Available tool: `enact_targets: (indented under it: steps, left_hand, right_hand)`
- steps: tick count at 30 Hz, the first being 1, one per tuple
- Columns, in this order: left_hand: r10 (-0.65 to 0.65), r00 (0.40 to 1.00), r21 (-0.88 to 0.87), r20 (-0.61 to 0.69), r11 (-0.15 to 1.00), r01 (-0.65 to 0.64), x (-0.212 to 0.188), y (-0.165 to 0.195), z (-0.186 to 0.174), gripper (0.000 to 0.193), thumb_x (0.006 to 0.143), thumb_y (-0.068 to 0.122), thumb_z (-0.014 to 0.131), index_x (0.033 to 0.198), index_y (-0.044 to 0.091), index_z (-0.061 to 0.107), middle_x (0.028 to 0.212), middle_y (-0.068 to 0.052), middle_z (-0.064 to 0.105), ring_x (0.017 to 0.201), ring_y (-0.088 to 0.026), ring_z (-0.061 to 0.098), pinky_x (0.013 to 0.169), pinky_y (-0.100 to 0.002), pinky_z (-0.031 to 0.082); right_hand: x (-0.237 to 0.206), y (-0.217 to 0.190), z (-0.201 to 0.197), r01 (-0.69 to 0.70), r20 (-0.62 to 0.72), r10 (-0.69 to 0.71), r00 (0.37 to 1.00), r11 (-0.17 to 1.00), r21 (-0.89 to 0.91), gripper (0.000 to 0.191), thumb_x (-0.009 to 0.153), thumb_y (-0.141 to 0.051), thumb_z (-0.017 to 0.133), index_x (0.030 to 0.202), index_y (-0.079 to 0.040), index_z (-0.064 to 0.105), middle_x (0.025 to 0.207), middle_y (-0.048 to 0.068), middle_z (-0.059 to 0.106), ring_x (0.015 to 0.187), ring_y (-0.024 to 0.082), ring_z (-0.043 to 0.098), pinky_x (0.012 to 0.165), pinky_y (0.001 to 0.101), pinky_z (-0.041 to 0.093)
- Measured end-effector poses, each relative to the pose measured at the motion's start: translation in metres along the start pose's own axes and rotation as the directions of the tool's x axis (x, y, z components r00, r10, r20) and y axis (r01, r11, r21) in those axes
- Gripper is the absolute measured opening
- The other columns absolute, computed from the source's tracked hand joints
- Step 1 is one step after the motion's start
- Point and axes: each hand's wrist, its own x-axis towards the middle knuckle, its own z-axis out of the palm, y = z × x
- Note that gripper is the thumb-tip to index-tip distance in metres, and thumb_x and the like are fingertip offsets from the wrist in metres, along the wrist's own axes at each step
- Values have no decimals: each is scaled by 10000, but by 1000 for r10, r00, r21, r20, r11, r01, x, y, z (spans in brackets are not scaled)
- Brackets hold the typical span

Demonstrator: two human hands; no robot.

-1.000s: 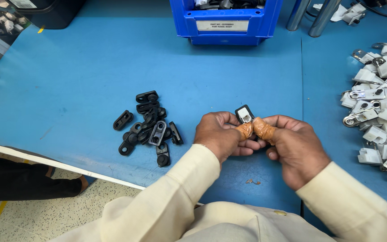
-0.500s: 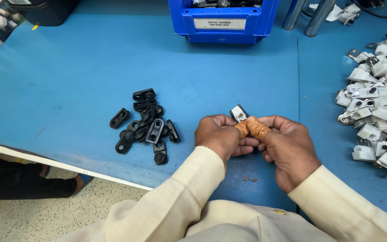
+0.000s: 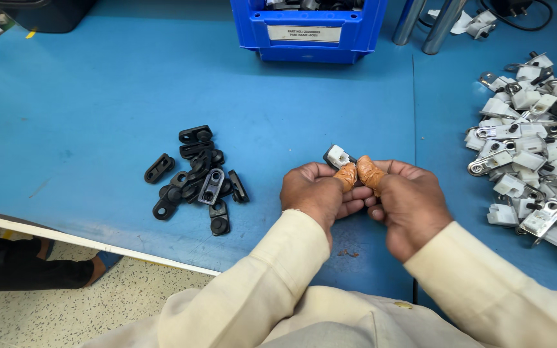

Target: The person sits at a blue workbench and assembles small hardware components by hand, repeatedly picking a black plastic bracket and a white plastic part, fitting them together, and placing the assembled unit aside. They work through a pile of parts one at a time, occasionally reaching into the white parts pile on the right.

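Right now your two hands meet low on the blue desk (image 3: 98, 96). Your left hand (image 3: 317, 193) and your right hand (image 3: 410, 206) both pinch one small part (image 3: 336, 156), black with a white block on it. Your thumbs wear orange tape (image 3: 359, 175), and your fingers are pressed tight on the part, with its white end sticking up past your thumbs.

Your grip is only on the bottom edge of the part, I think. If you squeeze or twist hard, it could pop out and slide off across the desk. It could also land in the pile of black pieces (image 3: 198, 180) to your left and get mixed up there. The taped thumbs may feel less, so a slip could be hard to notice.

A big heap of white and metal parts (image 3: 536, 154) lies well apart on your right. A blue bin (image 3: 307, 29) stands at the far edge.

Compared with a second ago, your hands hold the part the same way. The black pile and the heap look the same too. Only your head has shifted a little, so the bin shows a bit less.
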Motion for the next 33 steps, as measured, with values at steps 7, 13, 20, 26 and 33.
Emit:
enact_targets:
  steps: [7,13,20,26,33]
  left_hand:
    - [50,999,-57,-8,997,-51,-2,1,7,37,931,-39,597,965,-45,610,892,-190,750,731,-238,767,672,-344,672]
    - [-94,992,210,85,975,74,2,17,-8,304,927,-59,554,1189,96,560,1081,-130,722,886,-206,765,811,-353,649]
    - [9,968,305,251,948,-88,11,24,-24,333,905,49,661,1239,47,667,1058,-111,740,936,-187,754,837,-301,651]
    - [27,977,194,209,979,-68,12,21,-17,286,907,14,658,1193,15,667,1029,-137,761,925,-181,766,825,-277,657]
    - [93,993,373,77,921,-115,-3,14,1,316,872,-29,681,1180,37,679,1017,-145,767,883,-185,774,735,-258,658]
  right_hand:
    - [-1,-1,-2,11,15,-10,1000,1000,-15,172,978,-215,666,1017,-53,710,748,-4,653,583,66,519,467,228,366]
    - [8,-8,-12,109,76,-94,993,966,-235,139,931,-133,694,995,-20,745,760,29,683,603,80,535,472,235,385]
    - [15,-16,-19,281,202,-220,954,888,-363,142,918,-125,702,994,-15,749,817,73,726,660,97,625,501,240,470]
    - [14,-16,-21,46,137,-37,990,997,-64,127,932,-152,677,998,-43,687,854,71,743,698,111,685,551,255,516]
    - [20,-7,-11,123,-22,-122,992,991,57,109,958,-67,635,1007,27,658,866,135,721,693,210,667,655,322,583]
